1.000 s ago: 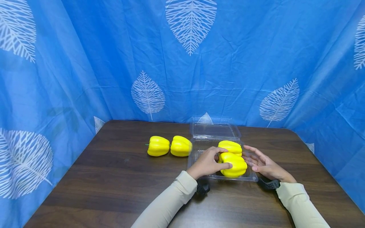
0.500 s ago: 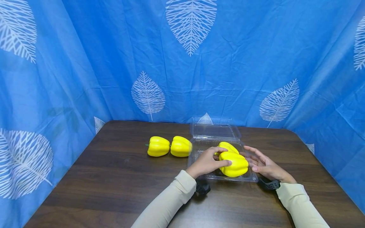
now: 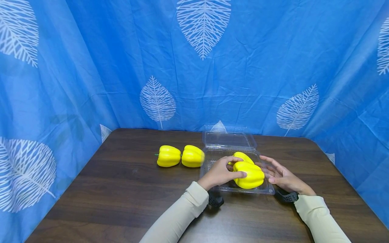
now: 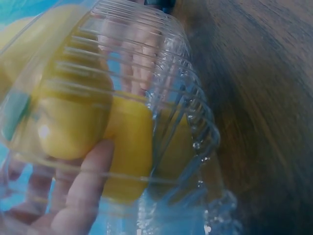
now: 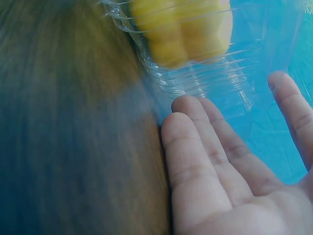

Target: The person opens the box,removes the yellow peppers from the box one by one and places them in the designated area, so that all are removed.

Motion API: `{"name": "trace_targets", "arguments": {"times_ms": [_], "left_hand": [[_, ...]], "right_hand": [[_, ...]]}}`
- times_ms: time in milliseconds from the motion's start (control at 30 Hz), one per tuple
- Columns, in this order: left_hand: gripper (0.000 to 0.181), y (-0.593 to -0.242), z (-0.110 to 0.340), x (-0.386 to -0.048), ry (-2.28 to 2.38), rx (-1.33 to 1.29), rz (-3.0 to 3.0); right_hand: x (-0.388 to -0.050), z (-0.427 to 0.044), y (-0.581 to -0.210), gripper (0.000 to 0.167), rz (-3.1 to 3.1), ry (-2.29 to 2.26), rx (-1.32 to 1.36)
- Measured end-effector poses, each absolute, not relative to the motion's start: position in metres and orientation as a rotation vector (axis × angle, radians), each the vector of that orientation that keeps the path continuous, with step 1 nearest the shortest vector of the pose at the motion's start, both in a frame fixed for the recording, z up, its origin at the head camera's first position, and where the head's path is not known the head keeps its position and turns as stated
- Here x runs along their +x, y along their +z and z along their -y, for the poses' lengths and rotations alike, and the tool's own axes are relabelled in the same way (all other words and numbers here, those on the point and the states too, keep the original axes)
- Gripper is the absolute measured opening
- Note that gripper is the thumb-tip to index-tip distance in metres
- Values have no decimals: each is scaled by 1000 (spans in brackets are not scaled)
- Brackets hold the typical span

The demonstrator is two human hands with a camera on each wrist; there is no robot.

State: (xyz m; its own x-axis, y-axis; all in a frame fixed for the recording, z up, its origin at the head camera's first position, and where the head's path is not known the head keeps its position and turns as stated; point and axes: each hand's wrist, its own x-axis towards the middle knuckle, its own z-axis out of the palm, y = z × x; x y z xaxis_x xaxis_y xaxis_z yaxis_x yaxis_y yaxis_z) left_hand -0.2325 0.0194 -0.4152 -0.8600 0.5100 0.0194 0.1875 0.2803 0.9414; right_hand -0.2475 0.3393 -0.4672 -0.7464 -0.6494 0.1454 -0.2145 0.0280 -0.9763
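In the head view my left hand (image 3: 220,172) grips a yellow bell pepper (image 3: 250,177) by its left end, inside a clear hinged plastic container (image 3: 209,162). Right behind it lies another yellow bell pepper (image 3: 244,156), partly covered by the held one and my fingers. The left wrist view shows a green stem (image 4: 15,115) through the plastic. My right hand (image 3: 284,177) is beside the container's right wall, fingers extended and holding nothing. In the right wrist view its fingers (image 5: 190,152) are close to the ribbed wall; whether they touch it I cannot tell.
Two more yellow bell peppers, one at the far left (image 3: 169,156) and one nearer (image 3: 192,156), lie end to end left of the container. The container's lid (image 3: 229,139) is folded back toward the blue curtain (image 3: 188,84). Everything stands on a dark wooden table (image 3: 136,192).
The rear bell pepper has turned and shifted slightly left behind the held one. The held pepper has moved a touch to the right. Both hands are almost where they were.
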Motion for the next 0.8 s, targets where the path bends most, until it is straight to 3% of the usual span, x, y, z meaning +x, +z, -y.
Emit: {"name": "trace_targets", "arguments": {"times_ms": [800], "left_hand": [[60, -409, -13, -226, 1884, 863, -2239]], "right_hand": [[-248, -338, -468, 73, -1944, -1796, -853]]}}
